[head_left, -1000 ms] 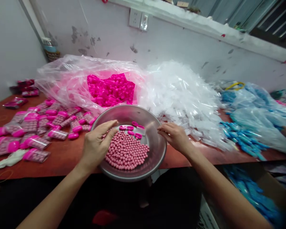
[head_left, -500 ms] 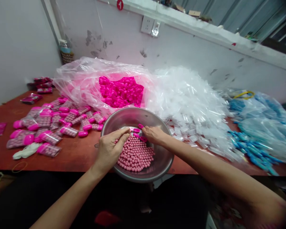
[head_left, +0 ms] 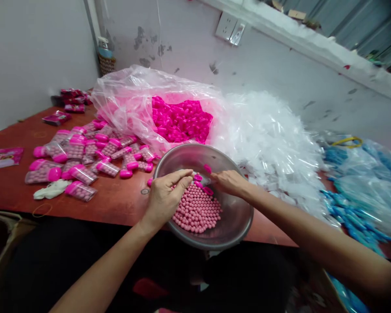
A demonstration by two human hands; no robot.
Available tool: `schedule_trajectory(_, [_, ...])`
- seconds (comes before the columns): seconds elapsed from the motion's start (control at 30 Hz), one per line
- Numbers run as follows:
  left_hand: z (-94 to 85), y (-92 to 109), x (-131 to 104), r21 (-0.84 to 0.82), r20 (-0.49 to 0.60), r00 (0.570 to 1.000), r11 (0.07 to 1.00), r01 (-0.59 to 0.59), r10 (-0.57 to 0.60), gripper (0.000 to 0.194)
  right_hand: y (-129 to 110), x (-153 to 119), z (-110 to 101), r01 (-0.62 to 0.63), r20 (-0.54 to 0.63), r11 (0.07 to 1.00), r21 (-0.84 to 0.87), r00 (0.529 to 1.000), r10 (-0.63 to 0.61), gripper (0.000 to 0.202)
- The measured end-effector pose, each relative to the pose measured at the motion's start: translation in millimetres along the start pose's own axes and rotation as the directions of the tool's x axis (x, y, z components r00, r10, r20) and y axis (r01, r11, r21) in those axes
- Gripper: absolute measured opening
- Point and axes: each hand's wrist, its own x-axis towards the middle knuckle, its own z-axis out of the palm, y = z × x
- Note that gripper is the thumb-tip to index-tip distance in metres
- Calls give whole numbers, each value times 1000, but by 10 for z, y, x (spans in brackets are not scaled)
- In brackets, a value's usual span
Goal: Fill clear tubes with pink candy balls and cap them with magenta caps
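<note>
A metal bowl (head_left: pixel 234 226) holds many pink beads (head_left: pixel 197 211) and several bright pink caps (head_left: pixel 208 191). My left hand (head_left: pixel 165 191) is over the bowl's left side, its thumb and fingers pressed together; what they hold, if anything, is hidden. Over the right part of the bowl, my right hand (head_left: pixel 227 181) has its fingers closed at a pink cap (head_left: pixel 207 168) and something clear, too small to make out. More caps lie between the two hands, at the beads' far edge.
Filled containers with pink caps (head_left: pixel 81 174) lie at the left beside a white cloth (head_left: pixel 51 190). Behind the bowl is a plastic bag of pink caps (head_left: pixel 182 119). Clear containers (head_left: pixel 270 134) are heaped at right, near blue pieces (head_left: pixel 348 217).
The view has shifted, so the bowl and table stuff appear further right. My right hand has moved slightly away from the caps and my left hand, toward the bowl's right side.
</note>
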Motion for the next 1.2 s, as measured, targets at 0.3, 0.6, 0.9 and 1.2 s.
schedule_trajectory(0.3, [18, 12, -31, -15, 9, 999, 999, -34, 35, 23, -332, -538, 154, 46, -66, 949, -312, 995, -70, 31])
schedule_trajectory(0.6, [9, 28, -57, 5, 25, 995, 996, -92, 92, 21, -404, -425, 121, 252, 260, 956, -153, 943, -207, 23])
schedule_trajectory(0.9, [-8, 18, -52, 15, 38, 993, 993, -115, 114, 21, -290, -329, -75, 213, 341, 973, -92, 925, -170, 17])
schedule_trajectory(1.2, [7, 4, -54, 15, 33, 990, 991, -136, 136, 21, -348, -440, 131, 88, 45, 938, -334, 996, -77, 29])
